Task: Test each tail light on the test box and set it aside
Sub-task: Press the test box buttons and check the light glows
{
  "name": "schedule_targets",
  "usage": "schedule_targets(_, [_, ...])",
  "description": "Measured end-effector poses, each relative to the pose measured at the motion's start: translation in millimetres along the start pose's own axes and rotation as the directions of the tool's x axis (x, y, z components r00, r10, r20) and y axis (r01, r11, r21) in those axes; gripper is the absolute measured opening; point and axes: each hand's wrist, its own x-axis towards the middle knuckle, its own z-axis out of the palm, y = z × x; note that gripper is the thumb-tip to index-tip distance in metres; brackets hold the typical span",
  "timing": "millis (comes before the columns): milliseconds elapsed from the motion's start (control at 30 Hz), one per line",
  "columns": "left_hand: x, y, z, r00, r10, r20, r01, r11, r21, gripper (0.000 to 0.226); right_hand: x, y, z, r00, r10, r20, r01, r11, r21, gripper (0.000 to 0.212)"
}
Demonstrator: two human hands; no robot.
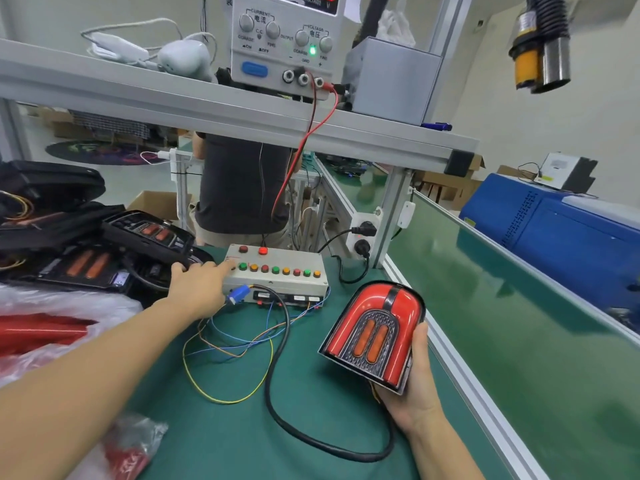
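- Right now my left hand [197, 289] reaches forward with the fingers stretched out, the fingertips at the left end of the test box [277, 271], beside its row of green, orange and red buttons [280, 270]; whether a fingertip presses one I cannot tell.
- My right hand [414, 379] curls its fingers round the tail light [375, 332] from below and behind, thumb along its right edge, holding it tilted with its red lens and two orange strips facing up at me, above the green mat [235, 427] to the right of the box.
- A thick black cable [277, 358] loops across the mat from the box's front toward the lamp I hold; thin blue, orange and yellow wires [221, 351] sprawl beside it, and a blue connector [239, 294] sits at the box's front edge.
- On the box's top one red button [263, 251] glows.
- To my left lies a pile of dark tail lights [90, 251] with orange strips, and nearer me red parts in clear plastic bags [41, 334].
- On the shelf [173, 98] overhead stands a power supply [287, 46] with a green lamp lit, red leads [304, 140] dropping from it toward the box.
- Another person in a dark shirt [239, 181] stands behind the bench.
- A green conveyor belt [519, 323] runs along my right.
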Motion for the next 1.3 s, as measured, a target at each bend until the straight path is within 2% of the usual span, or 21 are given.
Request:
schedule_targets(167, [4,3,-1,0.999,-0.033,-0.014,0.033,0.999,-0.007,0.065,4,1,-5,0.999,-0.033,0.039,0.032,0.999,0.022,0.072])
schedule_targets(367, [2,13,-2,0.997,-0.045,-0.065,0.052,0.992,0.119,0.061,5,0,-9,0.998,-0.03,0.058,0.029,0.999,0.029,0.071])
schedule_targets(533, [2,14,0,0.995,-0.059,-0.075,0.065,0.995,0.078,0.059,3,-1,-7,0.999,-0.03,0.036,0.028,0.998,0.062,0.069])
schedule_targets(633, [-3,23,-2,0.983,-0.089,-0.163,0.102,0.992,0.074,0.054,1,-1,-5,1.0,-0.004,0.012,0.003,0.999,0.054,0.072])
schedule_targets(700, [-9,44,2,0.98,-0.022,-0.197,0.03,0.999,0.04,0.066,0,-2,-4,1.0,0.019,0.002,-0.019,0.999,0.041,0.074])
schedule_targets(767, [-12,70,5,0.983,0.067,-0.168,-0.078,0.995,-0.065,0.078,0,-3,-4,0.999,0.033,0.008,-0.034,0.998,0.05,0.076])
schedule_targets(867, [-10,103,1,0.992,0.116,-0.047,-0.122,0.978,-0.167,0.086,0,-3,-3,0.999,0.032,0.018,-0.033,0.998,0.06,0.077])
schedule_targets(1033, [-2,122,0,0.992,0.08,0.093,-0.064,0.985,-0.163,0.088,-1,-3,-2,0.999,0.044,0.028,-0.046,0.996,0.076,0.076])
schedule_targets(1300, [1,115,5,0.995,0.015,0.097,0.003,0.984,-0.18,0.092,0,-2,-1,0.999,0.035,0.02,-0.036,0.998,0.053,0.078])
